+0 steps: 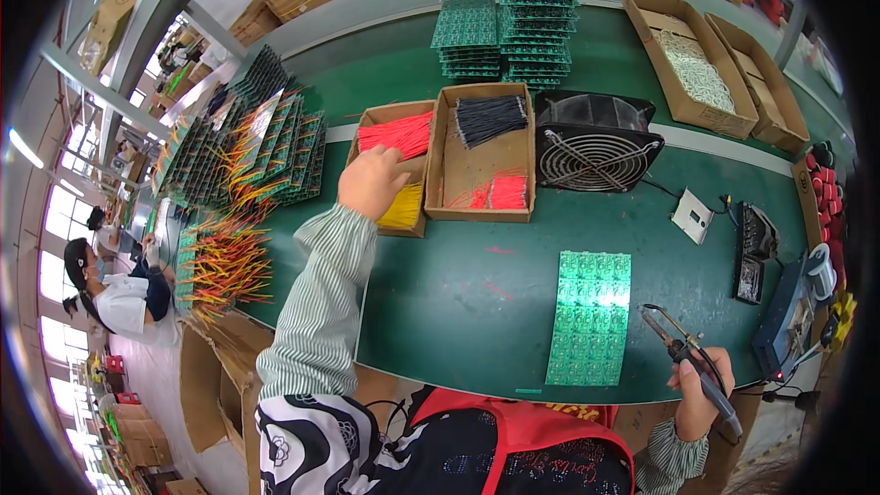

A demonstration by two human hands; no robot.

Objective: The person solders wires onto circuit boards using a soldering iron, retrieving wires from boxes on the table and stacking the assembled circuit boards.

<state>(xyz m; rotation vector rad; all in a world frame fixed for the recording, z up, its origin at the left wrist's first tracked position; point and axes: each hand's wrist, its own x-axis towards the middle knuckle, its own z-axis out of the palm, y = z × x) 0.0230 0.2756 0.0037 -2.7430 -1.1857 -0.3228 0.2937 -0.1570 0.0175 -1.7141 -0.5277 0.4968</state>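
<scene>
My left hand reaches over a cardboard box, at the near ends of a bundle of red wires. Its fingers are bent together, and whatever is between their tips is hidden. Yellow wires lie in the nearer part of that box, beside the hand. On the right, my right hand is closed around a soldering iron with a thin curved tube along it, the tip pointing up and left. Just left of the tip, a green circuit board panel lies flat on the green table.
A second box holds black and short red wires. Beside it stands a black fan. Stacked boards rise behind; wired boards crowd the left. A blue soldering station stands right. Another person sits far left.
</scene>
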